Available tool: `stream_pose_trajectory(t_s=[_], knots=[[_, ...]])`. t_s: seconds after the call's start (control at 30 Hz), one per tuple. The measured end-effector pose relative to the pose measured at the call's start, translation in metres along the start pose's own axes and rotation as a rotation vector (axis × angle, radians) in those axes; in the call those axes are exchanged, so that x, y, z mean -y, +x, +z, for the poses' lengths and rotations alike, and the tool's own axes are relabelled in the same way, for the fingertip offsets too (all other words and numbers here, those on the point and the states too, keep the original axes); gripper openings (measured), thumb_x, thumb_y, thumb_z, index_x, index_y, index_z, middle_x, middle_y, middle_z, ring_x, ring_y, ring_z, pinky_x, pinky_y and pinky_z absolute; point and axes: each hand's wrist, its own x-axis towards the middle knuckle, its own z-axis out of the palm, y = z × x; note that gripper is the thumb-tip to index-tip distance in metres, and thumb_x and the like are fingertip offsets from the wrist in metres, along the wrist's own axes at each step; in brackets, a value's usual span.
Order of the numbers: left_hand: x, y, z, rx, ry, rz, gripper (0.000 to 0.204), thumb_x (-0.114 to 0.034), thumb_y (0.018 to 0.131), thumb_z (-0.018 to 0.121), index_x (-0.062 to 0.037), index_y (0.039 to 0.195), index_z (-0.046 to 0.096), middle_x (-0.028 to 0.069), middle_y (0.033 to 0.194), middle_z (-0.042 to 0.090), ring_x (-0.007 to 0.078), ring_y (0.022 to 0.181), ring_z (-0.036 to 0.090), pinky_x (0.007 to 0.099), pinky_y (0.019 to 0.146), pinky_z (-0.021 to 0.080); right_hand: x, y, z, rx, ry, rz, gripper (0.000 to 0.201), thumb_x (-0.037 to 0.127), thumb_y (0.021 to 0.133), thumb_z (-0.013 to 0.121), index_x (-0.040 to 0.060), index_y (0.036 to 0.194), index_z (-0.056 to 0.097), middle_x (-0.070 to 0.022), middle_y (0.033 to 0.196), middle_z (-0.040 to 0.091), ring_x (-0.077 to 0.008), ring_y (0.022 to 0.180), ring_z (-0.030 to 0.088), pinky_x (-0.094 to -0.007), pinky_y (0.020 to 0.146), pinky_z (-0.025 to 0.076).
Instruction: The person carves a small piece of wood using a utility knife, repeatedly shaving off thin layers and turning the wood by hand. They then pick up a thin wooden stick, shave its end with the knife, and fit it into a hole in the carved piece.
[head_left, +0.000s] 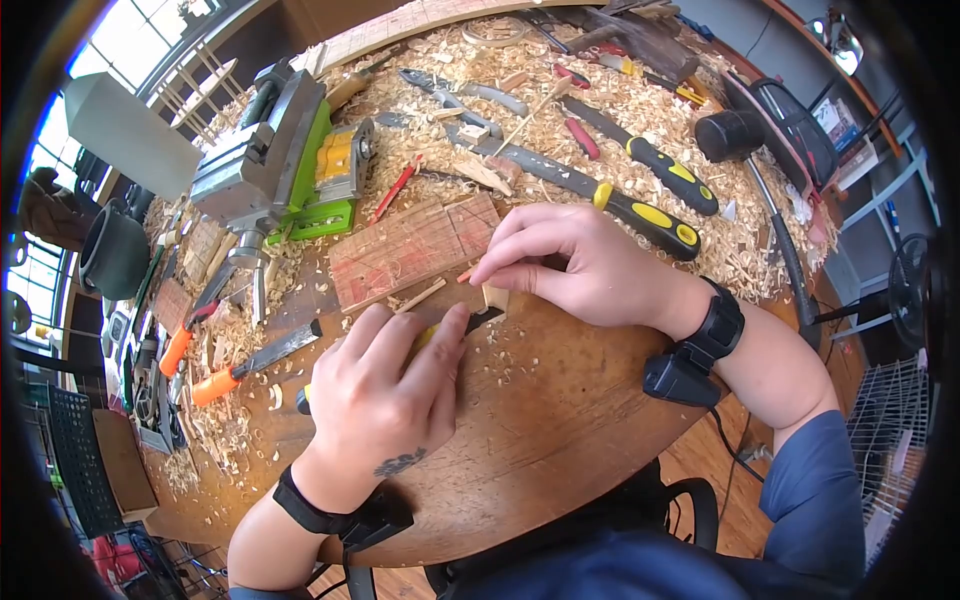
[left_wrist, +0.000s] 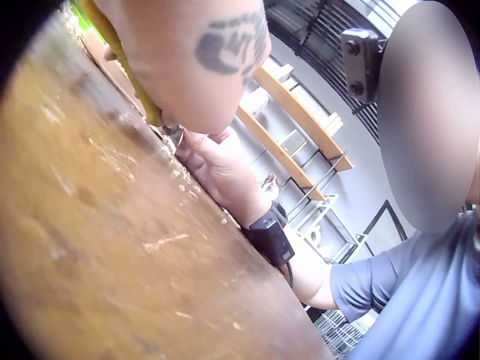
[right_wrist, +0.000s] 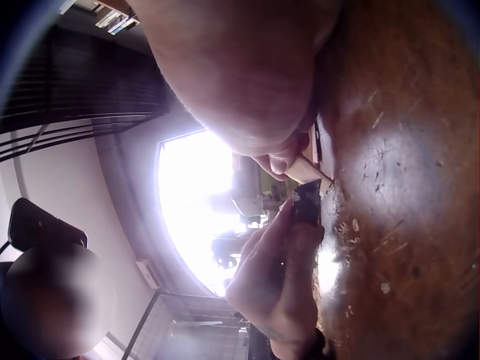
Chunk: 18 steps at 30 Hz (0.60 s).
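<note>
The left hand (head_left: 385, 380) curls round a yellow and black handled knife (head_left: 487, 316), its dark blade pointing right. In the left wrist view the yellow handle (left_wrist: 129, 71) shows beside that hand (left_wrist: 199, 67). Thumb and fingers of the right hand (head_left: 590, 265) pinch a small pale wood piece (head_left: 495, 297) low over the table. The right wrist view has the blade (right_wrist: 306, 196) up against or very near the wood piece (right_wrist: 303, 171); contact cannot be told. Parts of the handle are hidden by the left fingers.
A reddish marked board (head_left: 400, 250) and a thin wood strip (head_left: 420, 297) lie behind the hands. Chisels with orange handles (head_left: 215, 387) are on the left, a green and silver vise (head_left: 270, 160) back left. Saws (head_left: 655, 218), a mallet (head_left: 728, 135) and shavings cover the back.
</note>
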Motion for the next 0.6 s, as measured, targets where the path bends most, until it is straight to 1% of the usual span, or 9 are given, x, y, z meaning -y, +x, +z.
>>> stream_pose_trajectory(t_s=[0.03, 0.1, 0.13, 0.2, 0.43, 0.53, 0.6], knots=[[-0.0014, 0.001, -0.0019, 0.0, 0.0, 0.0, 0.039, -0.008, 0.079, 0.08, -0.0076, 0.118, 0.083, 0.0016, 0.082, 0.06, 0.0191, 0.067, 0.056, 0.0328, 0.052, 0.048, -0.0003, -0.0001, 0.0003, -0.003, -0.001, -0.003, 0.012, 0.009, 0.096, 0.079, 0.0074, 0.107, 0.084, -0.0102, 0.102, 0.079, -0.0263, 0.095, 0.075, -0.0358, 0.086, 0.059], [-0.005, 0.0036, -0.0071, 0.097, -0.037, -0.048, 0.041, -0.003, 0.077, 0.084, -0.0049, 0.118, 0.083, 0.0069, 0.087, 0.068, 0.0254, 0.073, 0.063, 0.0371, 0.061, 0.053, -0.0002, -0.0001, 0.0005, -0.002, 0.002, -0.001, 0.012, 0.009, 0.096, 0.079, 0.0072, 0.107, 0.084, -0.0104, 0.102, 0.079, -0.0266, 0.095, 0.075, -0.0361, 0.086, 0.059], [-0.0029, 0.0032, -0.0047, 0.097, -0.037, -0.048, 0.041, -0.003, 0.077, 0.084, -0.0049, 0.118, 0.083, 0.0069, 0.087, 0.068, 0.0254, 0.073, 0.063, 0.0371, 0.061, 0.053, 0.0, 0.0, 0.0003, 0.0, 0.003, 0.0, 0.012, 0.009, 0.096, 0.079, 0.0071, 0.107, 0.083, -0.0105, 0.103, 0.079, -0.0269, 0.095, 0.075, -0.0363, 0.086, 0.059], [0.0035, 0.0027, 0.0025, 0.031, -0.062, 0.008, 0.036, -0.007, 0.081, 0.079, -0.0071, 0.117, 0.083, 0.0018, 0.081, 0.059, 0.0195, 0.069, 0.058, 0.0335, 0.052, 0.049, -0.0016, 0.0, 0.0006, -0.001, 0.006, -0.004, 0.012, 0.009, 0.096, 0.079, 0.0069, 0.107, 0.083, -0.0107, 0.103, 0.079, -0.0269, 0.095, 0.075, -0.0363, 0.087, 0.059], [-0.0004, 0.0053, -0.0006, 0.087, -0.053, 0.023, 0.035, -0.008, 0.081, 0.079, -0.0071, 0.116, 0.082, 0.0012, 0.081, 0.059, 0.0193, 0.07, 0.059, 0.0337, 0.053, 0.05, -0.0025, 0.0003, 0.0017, -0.01, 0.005, 0.005, 0.012, 0.008, 0.096, 0.079, 0.0068, 0.107, 0.083, -0.0105, 0.101, 0.078, -0.0268, 0.095, 0.075, -0.0362, 0.086, 0.058], [-0.0012, 0.0033, -0.0014, 0.099, -0.02, 0.026, 0.037, -0.008, 0.08, 0.079, -0.0071, 0.116, 0.082, 0.0013, 0.082, 0.06, 0.0191, 0.071, 0.06, 0.0332, 0.053, 0.05, -0.0005, 0.0004, 0.0005, -0.001, 0.005, 0.025, 0.012, 0.008, 0.096, 0.079, 0.0068, 0.107, 0.083, -0.0103, 0.1, 0.078, -0.0265, 0.093, 0.075, -0.0361, 0.085, 0.058], [-0.002, 0.0028, -0.0016, 0.068, -0.085, -0.008, 0.041, -0.004, 0.078, 0.081, -0.0067, 0.119, 0.082, 0.0055, 0.089, 0.071, 0.0244, 0.073, 0.064, 0.0368, 0.06, 0.053, 0.0, 0.0005, 0.0006, -0.004, 0.012, 0.019, 0.012, 0.008, 0.096, 0.079, 0.0068, 0.107, 0.083, -0.0103, 0.1, 0.078, -0.0264, 0.093, 0.075, -0.0361, 0.084, 0.058]])
